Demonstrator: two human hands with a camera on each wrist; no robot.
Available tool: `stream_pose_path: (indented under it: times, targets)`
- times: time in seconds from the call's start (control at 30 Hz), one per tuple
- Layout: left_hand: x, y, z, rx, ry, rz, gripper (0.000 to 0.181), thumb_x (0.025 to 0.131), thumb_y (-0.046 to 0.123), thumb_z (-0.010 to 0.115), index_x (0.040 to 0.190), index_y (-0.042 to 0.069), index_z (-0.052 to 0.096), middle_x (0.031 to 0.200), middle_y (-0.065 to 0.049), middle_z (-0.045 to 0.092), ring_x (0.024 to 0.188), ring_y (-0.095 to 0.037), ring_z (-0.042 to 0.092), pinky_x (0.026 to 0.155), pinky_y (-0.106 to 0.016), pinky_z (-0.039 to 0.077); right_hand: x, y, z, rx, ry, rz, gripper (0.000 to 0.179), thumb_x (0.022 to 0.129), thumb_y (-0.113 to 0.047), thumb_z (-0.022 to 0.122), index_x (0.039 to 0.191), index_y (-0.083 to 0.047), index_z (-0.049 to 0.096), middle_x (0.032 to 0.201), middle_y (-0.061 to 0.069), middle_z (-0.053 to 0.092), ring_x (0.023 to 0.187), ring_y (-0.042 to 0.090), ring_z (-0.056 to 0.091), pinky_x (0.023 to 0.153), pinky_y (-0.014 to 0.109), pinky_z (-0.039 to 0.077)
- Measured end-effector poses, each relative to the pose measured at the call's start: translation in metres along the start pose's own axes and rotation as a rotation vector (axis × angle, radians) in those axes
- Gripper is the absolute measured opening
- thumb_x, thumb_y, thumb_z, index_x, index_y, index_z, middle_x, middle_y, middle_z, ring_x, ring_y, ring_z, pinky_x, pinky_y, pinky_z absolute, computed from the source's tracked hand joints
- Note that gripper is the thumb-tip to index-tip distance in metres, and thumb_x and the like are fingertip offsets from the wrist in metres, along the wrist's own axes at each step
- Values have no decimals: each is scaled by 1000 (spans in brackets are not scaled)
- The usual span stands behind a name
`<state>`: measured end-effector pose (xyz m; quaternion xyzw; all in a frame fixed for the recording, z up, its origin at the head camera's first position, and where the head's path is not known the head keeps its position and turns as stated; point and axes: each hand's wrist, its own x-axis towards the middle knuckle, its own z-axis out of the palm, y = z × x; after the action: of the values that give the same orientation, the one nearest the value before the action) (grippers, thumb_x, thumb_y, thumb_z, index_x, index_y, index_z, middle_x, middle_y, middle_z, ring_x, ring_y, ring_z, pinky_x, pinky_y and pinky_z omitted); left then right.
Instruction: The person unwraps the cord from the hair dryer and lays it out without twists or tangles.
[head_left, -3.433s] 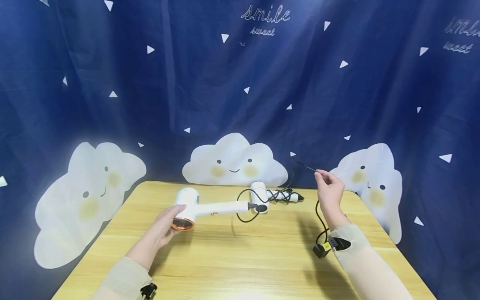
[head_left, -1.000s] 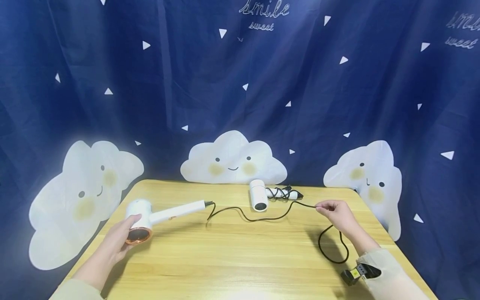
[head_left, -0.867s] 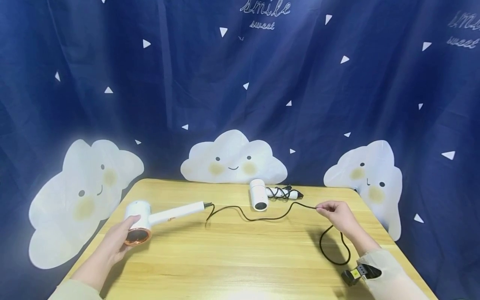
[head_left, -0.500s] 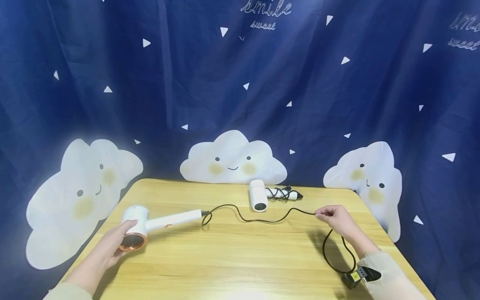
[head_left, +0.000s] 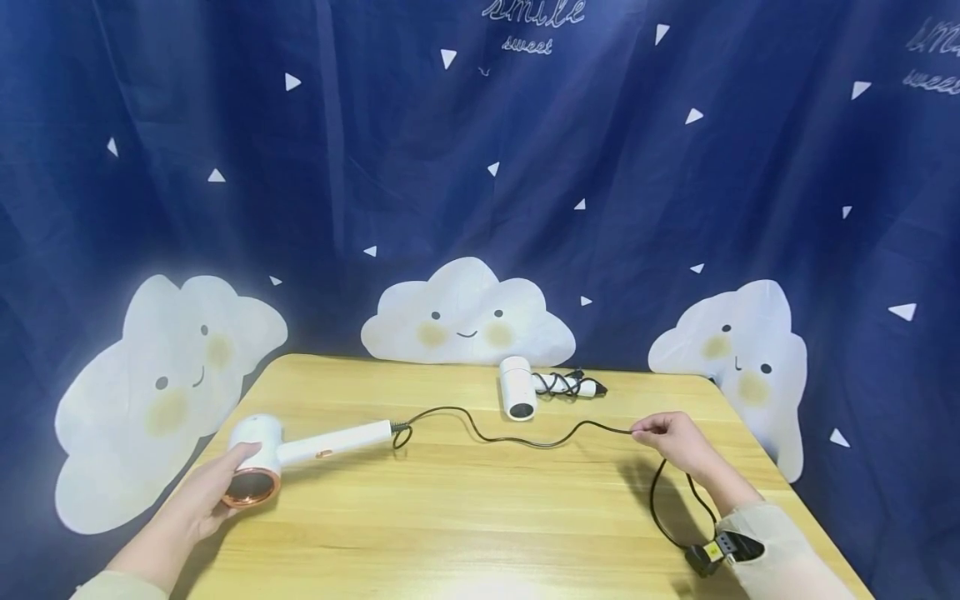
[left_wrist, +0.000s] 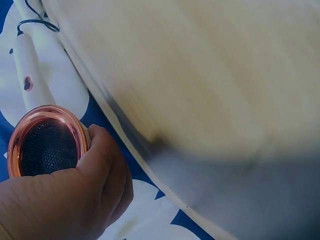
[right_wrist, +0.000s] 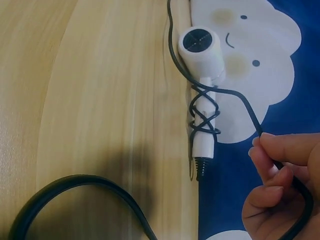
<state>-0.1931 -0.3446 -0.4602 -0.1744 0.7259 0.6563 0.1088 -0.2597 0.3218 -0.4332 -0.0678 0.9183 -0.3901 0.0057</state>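
Observation:
A white hair dryer [head_left: 333, 443] with a copper-coloured ring is gripped round its head by my left hand [head_left: 206, 487], at the left of the table. In the left wrist view the ring frames a dark mesh [left_wrist: 49, 147], and the thumb lies beside it. From the handle's end a black cord [head_left: 517, 441] runs in waves to my right hand [head_left: 678, 442]. That hand pinches the cord between thumb and fingertips; in the right wrist view the cord also passes through the palm. Beyond the pinch, the cord hangs in a loop near the right wrist.
Another white hair dryer [head_left: 517, 389] lies at the back of the wooden table [head_left: 450, 508]; its cord [right_wrist: 205, 112] is wound round its handle. Behind the table hangs a blue curtain [head_left: 420, 167] with smiling clouds. A black wrist device [head_left: 708, 554] sits by the right sleeve.
My left hand has carried the hair dryer left and toward me. My right hand has come down with the cord, which is now stretched farther across. The second hair dryer has stayed put.

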Motion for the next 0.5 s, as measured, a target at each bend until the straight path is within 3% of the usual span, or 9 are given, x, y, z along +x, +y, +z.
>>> stream_pose_path:
  times: [0.33,0.5]
  targets:
    - [0,-6,-5,-28,19,-23,68,101,41,48,129,-19,34,93,-6,59,79,-14,64,75,-29,59,-2,4,-9,-42,-1,12,18,94,-11,68,102,5,73,102,17,72,92,24,64,79,39,51]
    - [0,-8,-7,-38,13,-33,69,101,41,48,129,-20,33,92,-7,60,79,-15,65,75,-30,59,-2,14,-13,-61,28,52,18,94,-11,67,102,5,73,103,17,71,90,23,63,76,35,50]
